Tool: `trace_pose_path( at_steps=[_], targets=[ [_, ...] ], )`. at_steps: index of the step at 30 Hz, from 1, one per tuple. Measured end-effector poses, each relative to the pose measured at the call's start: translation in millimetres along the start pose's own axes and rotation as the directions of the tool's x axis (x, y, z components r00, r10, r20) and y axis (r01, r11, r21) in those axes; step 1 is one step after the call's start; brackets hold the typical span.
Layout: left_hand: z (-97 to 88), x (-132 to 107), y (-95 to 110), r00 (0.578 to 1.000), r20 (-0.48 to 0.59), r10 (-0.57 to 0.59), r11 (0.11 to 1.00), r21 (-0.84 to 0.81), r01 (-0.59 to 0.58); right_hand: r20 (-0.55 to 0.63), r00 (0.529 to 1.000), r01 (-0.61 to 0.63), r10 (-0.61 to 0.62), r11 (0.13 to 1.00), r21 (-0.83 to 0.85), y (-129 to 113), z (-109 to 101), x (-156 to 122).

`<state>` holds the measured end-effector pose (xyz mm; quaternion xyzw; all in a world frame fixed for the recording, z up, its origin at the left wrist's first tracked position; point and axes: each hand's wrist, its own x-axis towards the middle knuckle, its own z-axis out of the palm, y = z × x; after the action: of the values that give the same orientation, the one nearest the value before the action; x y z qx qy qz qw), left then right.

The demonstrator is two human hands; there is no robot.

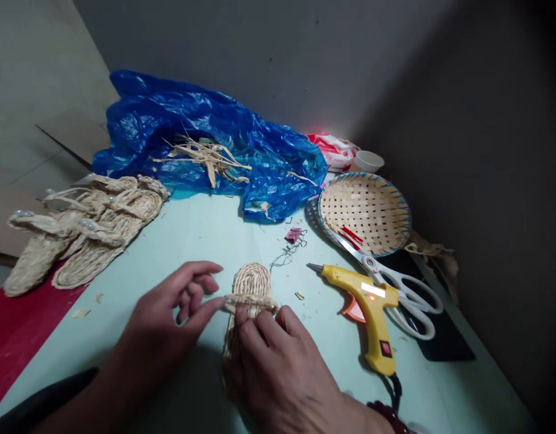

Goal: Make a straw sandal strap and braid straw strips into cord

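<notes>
A woven straw sandal lies on the pale green tabletop, its rounded end pointing away from me. A braided straw strap crosses over it. My right hand covers the sandal's near part, with its fingers curled around the strap and sole; their tips are partly hidden. At the strap's left end, the thumb of my left hand touches it. The other left fingers are loosely bent and apart from the thumb, with nothing between them.
To the right are a yellow glue gun, white-handled scissors and a woven basket. Pearl-trimmed straw sandals lie at left. Behind spreads a blue plastic bag with straw strips. A pink binder clip sits beyond the sandal.
</notes>
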<state>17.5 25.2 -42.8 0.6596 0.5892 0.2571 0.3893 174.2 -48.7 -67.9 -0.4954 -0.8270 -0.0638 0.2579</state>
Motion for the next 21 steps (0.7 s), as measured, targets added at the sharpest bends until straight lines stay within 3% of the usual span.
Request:
trace_pose_path(
  at_steps=[4, 6, 9, 12, 16, 21],
  targets=[
    [-15.4, 0, 10, 0.981, -0.180, -0.069, 0.991, -0.128, 0.047, -0.034, 0.999, -0.004, 0.006, 0.999, 0.041, -1, 2, 3],
    [-17.1, -1, 10, 0.973, -0.220, -0.073, 0.991, -0.126, 0.046, -0.026, 1.000, 0.018, -0.016, 0.999, 0.042, -1, 3, 4],
    [-9.7, -3, 4, 0.998, -0.053, 0.018, 1.000, -0.017, -0.019, 0.021, 0.999, 0.037, -0.038, 0.999, 0.039, 1, 2, 4],
    [3.4, -4, -5, 0.983, 0.117, 0.141, 0.985, 0.088, -0.151, 0.043, 0.999, 0.006, -0.008, 1.000, 0.025, 2, 1, 3],
    [14.9, -5, -9, 0.959, 0.138, 0.249, 0.951, 0.154, -0.269, 0.044, 0.999, -0.012, 0.012, 1.000, -0.005, 2, 2, 2],
    [16.4, -8, -6, 0.947, 0.165, 0.275, 0.933, 0.191, -0.304, 0.060, 0.997, -0.054, 0.053, 0.999, 0.011, 1, 0, 1]
  ],
)
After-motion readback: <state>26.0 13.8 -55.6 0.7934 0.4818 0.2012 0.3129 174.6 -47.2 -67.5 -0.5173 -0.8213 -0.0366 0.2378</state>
